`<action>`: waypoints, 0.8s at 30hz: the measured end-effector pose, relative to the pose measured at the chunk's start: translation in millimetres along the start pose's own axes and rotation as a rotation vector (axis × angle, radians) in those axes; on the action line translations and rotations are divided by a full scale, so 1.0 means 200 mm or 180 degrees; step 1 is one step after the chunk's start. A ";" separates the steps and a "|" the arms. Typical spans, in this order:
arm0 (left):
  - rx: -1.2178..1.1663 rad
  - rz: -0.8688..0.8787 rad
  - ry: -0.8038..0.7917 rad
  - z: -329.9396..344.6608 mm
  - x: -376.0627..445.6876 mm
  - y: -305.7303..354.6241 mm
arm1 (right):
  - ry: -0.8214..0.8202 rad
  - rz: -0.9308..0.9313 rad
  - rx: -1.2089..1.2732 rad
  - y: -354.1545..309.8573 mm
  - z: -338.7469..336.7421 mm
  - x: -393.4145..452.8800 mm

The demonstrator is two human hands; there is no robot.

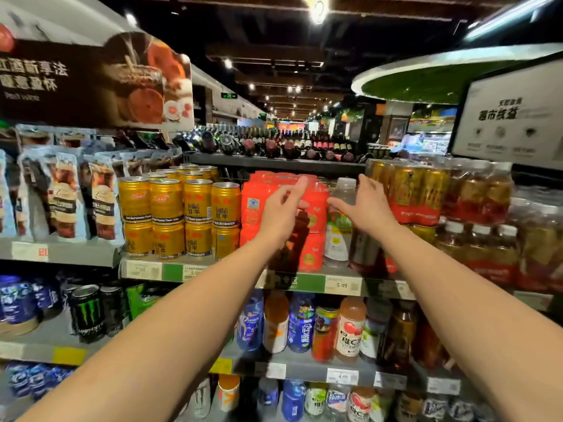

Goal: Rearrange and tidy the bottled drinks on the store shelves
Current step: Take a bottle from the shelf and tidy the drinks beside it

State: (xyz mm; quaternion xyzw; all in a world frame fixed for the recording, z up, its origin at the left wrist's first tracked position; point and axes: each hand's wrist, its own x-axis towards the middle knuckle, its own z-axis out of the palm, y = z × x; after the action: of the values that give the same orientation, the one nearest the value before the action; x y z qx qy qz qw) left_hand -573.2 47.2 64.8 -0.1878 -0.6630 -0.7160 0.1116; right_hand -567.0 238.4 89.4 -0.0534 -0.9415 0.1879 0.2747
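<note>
A clear bottle (338,226) with a white cap and a green-yellow label stands on the upper shelf (307,281), between stacked red cans (313,220) and dark bottles at its right. My left hand (281,208) reaches in front of the red cans with fingers straight, holding nothing. My right hand (364,204) is spread open just right of the clear bottle, its fingers beside the bottle's shoulder; contact cannot be told. Red shrink-wrapped can packs (259,205) sit left of the cans.
Gold cans (179,211) are stacked at the left, snack bags (64,196) beyond them. Shrink-wrapped tea bottle packs (475,202) fill the right. The lower shelf holds mixed drink bottles (350,327) and black energy cans (88,312). Wine bottles lie above.
</note>
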 end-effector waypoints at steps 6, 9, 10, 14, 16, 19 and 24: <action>-0.0341 -0.0013 0.0087 0.02 0.03 0.00 | -0.0319 0.0111 -0.0545 0.03 0.02 0.10; -0.0406 0.0037 0.0192 0.04 0.02 -0.02 | -0.0063 0.0050 -0.0371 0.04 0.04 0.11; -0.0434 0.0030 0.0193 0.04 0.01 -0.03 | 0.0072 -0.0012 -0.0244 0.04 0.04 0.10; -0.0357 -0.0013 0.0002 0.06 0.00 -0.08 | 0.0376 -0.0374 0.0510 0.06 0.03 0.00; -0.0145 0.0077 -0.0182 0.08 0.01 -0.10 | 0.0392 -0.0399 0.1007 0.06 -0.01 -0.05; -0.0035 0.0291 -0.0368 0.12 -0.01 -0.10 | 0.0580 -0.0506 0.1478 0.00 -0.08 -0.10; -0.0053 0.0435 -0.0748 0.23 -0.07 -0.04 | 0.0678 -0.0403 0.1893 -0.06 -0.14 -0.21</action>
State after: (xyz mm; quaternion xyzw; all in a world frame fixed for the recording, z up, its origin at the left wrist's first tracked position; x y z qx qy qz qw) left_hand -557.6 91.9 53.7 -0.3160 -0.6513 -0.6853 0.0801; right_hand -517.2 228.1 94.9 0.0685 -0.8126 0.4308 0.3865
